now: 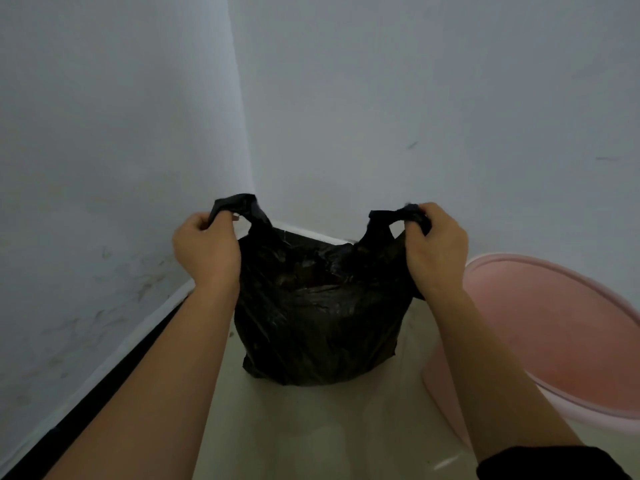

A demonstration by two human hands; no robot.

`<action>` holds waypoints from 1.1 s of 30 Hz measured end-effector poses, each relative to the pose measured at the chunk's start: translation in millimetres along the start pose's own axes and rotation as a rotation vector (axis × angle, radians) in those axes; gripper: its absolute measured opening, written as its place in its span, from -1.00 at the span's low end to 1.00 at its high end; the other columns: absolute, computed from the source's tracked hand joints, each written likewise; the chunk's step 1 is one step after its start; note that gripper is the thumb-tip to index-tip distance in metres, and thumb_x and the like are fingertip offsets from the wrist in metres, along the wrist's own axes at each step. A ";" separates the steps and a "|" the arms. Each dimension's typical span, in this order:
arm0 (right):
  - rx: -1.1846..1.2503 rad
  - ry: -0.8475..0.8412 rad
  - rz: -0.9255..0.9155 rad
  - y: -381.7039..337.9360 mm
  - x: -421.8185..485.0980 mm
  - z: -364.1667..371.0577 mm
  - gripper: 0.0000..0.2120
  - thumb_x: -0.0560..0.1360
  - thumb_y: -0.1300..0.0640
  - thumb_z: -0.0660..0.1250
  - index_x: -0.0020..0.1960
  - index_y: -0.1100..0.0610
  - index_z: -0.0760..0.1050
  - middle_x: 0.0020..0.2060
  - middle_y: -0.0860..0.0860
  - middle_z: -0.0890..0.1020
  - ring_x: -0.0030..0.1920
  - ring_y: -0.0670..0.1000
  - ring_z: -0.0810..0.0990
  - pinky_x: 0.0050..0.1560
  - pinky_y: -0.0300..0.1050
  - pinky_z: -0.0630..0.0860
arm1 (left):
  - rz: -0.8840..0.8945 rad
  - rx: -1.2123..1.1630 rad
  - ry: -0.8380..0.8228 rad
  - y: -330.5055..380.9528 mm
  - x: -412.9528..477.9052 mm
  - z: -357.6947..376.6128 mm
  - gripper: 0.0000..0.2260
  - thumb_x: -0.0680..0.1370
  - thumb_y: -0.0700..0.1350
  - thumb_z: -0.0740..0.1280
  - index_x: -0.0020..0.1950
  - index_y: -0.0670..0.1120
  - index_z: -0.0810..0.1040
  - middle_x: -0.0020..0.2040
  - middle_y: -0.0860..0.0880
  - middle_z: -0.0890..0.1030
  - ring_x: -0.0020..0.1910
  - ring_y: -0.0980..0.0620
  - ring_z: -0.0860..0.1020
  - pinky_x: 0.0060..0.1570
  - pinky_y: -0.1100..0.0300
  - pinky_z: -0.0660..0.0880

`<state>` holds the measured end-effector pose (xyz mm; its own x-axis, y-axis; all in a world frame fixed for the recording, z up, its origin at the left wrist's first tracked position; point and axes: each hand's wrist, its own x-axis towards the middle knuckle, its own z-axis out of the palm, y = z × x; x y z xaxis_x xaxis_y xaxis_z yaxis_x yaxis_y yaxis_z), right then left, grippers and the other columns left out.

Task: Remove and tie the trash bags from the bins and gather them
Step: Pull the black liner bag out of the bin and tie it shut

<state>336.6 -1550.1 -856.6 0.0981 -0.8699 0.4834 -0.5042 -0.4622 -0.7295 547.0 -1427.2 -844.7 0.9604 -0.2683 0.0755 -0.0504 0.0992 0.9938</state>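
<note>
head-worn view, looking forward and down into a wall corner (254, 188), close over the floor (311, 427)

Forearms bare, extended forward. Left hand (206, 247) and right hand (437, 249) level, well apart, fingers curled, each gripping a handle of the trash bag (311, 306).

Two arms show in the head view, each ending in a bare hand: the left hand (207, 251) and the right hand (436, 252). The left forearm (156, 375) is uncovered right down to the bottom edge of the view. The right forearm (491, 368) is uncovered down to a black sleeve (547, 462), whose soft, slightly uneven hem crosses the arm near the elbow in the lower right corner.
</note>
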 end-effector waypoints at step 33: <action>0.371 -0.273 0.134 -50.1 9.7 -16.3 -0.88 0.52 0.14 0.32 -0.12 0.05 0.63 -0.38 -0.11 0.60 -0.35 -0.11 0.55 -0.30 -0.24 0.44 | 0.195 0.381 -0.872 7.8 -17.5 10.3 -0.72 0.47 0.01 0.44 0.15 0.05 0.55 -0.03 -0.01 0.61 -0.03 0.01 0.60 0.04 0.14 0.51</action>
<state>348.8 -1532.6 -807.4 0.3002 -0.9165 0.2642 -0.1926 -0.3295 -0.9243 527.0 -1431.6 -837.5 0.3932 -0.9112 0.1229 -0.4195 -0.0588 0.9059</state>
